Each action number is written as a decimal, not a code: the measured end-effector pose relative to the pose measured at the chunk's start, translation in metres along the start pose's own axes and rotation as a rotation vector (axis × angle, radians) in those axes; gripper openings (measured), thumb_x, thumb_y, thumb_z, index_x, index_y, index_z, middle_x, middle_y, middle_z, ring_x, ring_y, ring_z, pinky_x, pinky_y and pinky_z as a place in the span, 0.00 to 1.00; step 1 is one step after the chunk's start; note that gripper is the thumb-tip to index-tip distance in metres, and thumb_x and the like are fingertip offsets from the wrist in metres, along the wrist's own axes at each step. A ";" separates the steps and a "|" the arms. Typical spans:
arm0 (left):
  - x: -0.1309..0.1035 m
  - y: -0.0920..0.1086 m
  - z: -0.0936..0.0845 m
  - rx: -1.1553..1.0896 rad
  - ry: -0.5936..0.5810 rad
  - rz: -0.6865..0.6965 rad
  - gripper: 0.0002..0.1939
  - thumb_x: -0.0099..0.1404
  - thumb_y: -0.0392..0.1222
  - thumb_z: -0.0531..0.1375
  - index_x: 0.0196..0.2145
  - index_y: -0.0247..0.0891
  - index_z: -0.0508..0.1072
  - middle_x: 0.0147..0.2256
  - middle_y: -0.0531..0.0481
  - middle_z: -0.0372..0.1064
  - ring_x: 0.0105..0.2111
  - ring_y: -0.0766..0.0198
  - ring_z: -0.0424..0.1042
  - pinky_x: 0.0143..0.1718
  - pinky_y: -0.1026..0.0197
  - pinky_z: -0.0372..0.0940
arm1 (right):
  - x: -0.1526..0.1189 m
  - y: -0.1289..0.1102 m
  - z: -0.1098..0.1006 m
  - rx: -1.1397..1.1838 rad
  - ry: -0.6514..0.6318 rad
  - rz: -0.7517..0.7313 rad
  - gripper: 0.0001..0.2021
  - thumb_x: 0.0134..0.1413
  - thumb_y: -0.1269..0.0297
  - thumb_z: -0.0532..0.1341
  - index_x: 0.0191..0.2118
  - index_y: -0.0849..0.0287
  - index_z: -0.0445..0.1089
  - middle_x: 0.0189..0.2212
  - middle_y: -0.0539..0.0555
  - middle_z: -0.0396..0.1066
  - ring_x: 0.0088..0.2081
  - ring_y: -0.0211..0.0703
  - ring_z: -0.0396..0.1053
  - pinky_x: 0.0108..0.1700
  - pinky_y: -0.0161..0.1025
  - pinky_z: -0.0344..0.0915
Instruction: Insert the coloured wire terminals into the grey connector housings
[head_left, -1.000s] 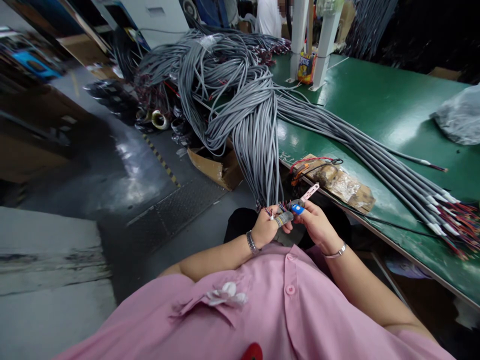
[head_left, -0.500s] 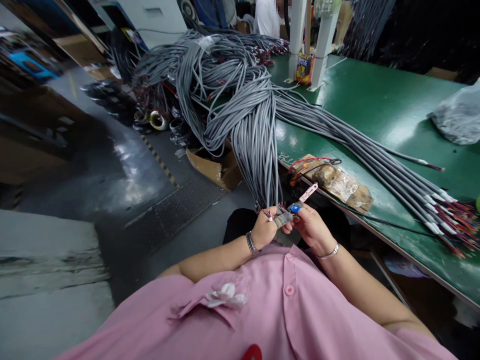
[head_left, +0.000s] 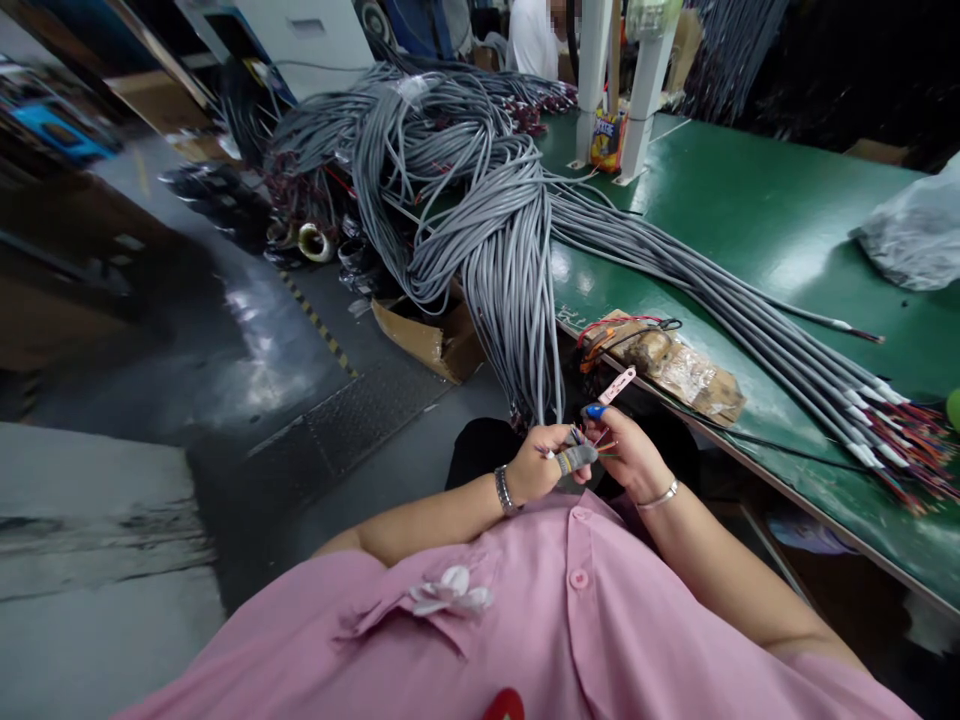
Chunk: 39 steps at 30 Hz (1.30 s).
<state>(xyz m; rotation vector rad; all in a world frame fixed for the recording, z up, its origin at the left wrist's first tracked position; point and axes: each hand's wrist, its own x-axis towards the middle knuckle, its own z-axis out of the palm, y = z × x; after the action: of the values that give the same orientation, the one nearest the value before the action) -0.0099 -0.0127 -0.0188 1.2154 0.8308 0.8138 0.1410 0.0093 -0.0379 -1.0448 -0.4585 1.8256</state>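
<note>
Out on our left, the black-and-yellow floor tape (head_left: 319,320) runs down beside the open cardboard box (head_left: 420,335). Right of that, the hank of grey multicore cables (head_left: 510,290) spills off the green bench (head_left: 787,200) toward our hands. Here's our left hand (head_left: 536,465), drawn in narrow, a grey thumb cover (head_left: 576,460) pressing on the coloured wires (head_left: 605,446). And there's the change! Half a second ago our thumbs nearly met; now the blue thumb cover (head_left: 595,411) has edged away, and the wires fan out across the gap between our hands. For the work in hand, we'd judge, the strands look easier to single out. Our right hand (head_left: 634,455) curls loosely, wider than it was; whether it grips a strand, we can't tell. Just above it sits the pink perforated strip (head_left: 618,386), then a film-wrapped wooden block (head_left: 697,375), and far right, white-banded cable ends (head_left: 862,420) lie in a row.
</note>
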 end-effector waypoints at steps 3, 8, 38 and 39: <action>0.003 -0.006 -0.003 -0.059 0.121 0.000 0.17 0.57 0.52 0.65 0.28 0.32 0.72 0.23 0.48 0.72 0.21 0.64 0.71 0.24 0.62 0.67 | -0.001 -0.006 -0.008 0.065 -0.032 0.033 0.10 0.48 0.57 0.66 0.29 0.58 0.69 0.22 0.48 0.68 0.20 0.34 0.61 0.26 0.35 0.65; 0.008 -0.014 -0.005 -0.116 0.222 0.006 0.17 0.57 0.52 0.65 0.30 0.33 0.72 0.22 0.48 0.73 0.19 0.65 0.71 0.23 0.62 0.67 | -0.018 -0.012 -0.014 0.054 -0.166 0.018 0.12 0.50 0.55 0.63 0.38 0.57 0.72 0.31 0.52 0.72 0.28 0.38 0.66 0.32 0.36 0.68; 0.008 -0.014 -0.005 -0.016 0.174 0.010 0.17 0.58 0.52 0.64 0.27 0.32 0.72 0.22 0.47 0.72 0.20 0.65 0.71 0.23 0.62 0.67 | -0.027 -0.015 0.008 -0.427 -0.081 -0.333 0.13 0.45 0.55 0.69 0.29 0.58 0.72 0.24 0.48 0.69 0.25 0.35 0.61 0.29 0.35 0.58; 0.008 -0.014 -0.004 -0.022 0.193 0.010 0.17 0.58 0.52 0.64 0.27 0.32 0.72 0.21 0.47 0.72 0.19 0.65 0.71 0.23 0.63 0.66 | -0.026 -0.015 0.008 -0.411 -0.059 -0.345 0.12 0.46 0.55 0.69 0.29 0.58 0.72 0.24 0.48 0.68 0.25 0.35 0.61 0.29 0.35 0.59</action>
<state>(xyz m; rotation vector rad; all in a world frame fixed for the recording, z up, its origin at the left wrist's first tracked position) -0.0086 -0.0057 -0.0343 1.1346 0.9702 0.9568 0.1476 -0.0057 -0.0116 -1.1025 -1.0163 1.4878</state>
